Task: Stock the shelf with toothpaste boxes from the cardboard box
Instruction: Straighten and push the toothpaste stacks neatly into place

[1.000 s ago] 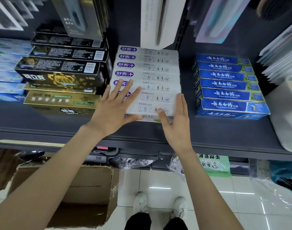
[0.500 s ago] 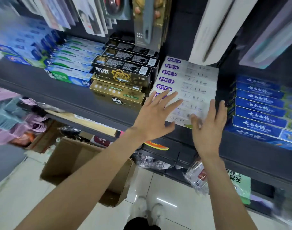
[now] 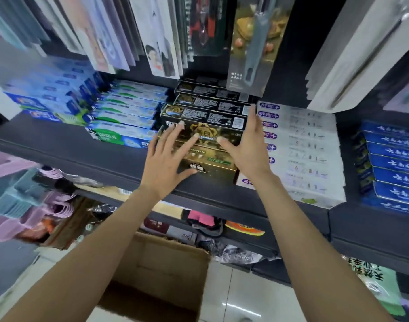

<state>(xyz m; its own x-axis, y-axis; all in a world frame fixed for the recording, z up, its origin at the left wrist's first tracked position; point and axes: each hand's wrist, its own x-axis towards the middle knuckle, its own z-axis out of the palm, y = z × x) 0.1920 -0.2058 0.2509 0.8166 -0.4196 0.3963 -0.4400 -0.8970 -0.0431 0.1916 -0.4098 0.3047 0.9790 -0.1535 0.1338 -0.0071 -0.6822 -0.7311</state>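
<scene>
At the centre of the frame, the left hand (image 3: 163,159) lies with straight, spread fingers on the front of the gold toothpaste box (image 3: 206,166), holding nothing. The right hand (image 3: 247,147) is also flat and open, its fingers pointing up along the right end of the black-and-gold stack (image 3: 210,112), the thumb reaching onto the gold carton. That stack is glossy cardboard: two gold cartons under about four black ones printed in fine white text; the motion blur leaves the Chinese logo unreadable. To its right sit about eight white boxes (image 3: 301,147) with purple oval labels and a plus sign. At the far right are seven or so blue boxes (image 3: 391,166) with white Chinese script. To the left are green-and-white boxes (image 3: 127,117), all on the dark shelf (image 3: 59,147). At lower centre stands the open brown cardboard box (image 3: 161,273) on the tiled floor.
</scene>
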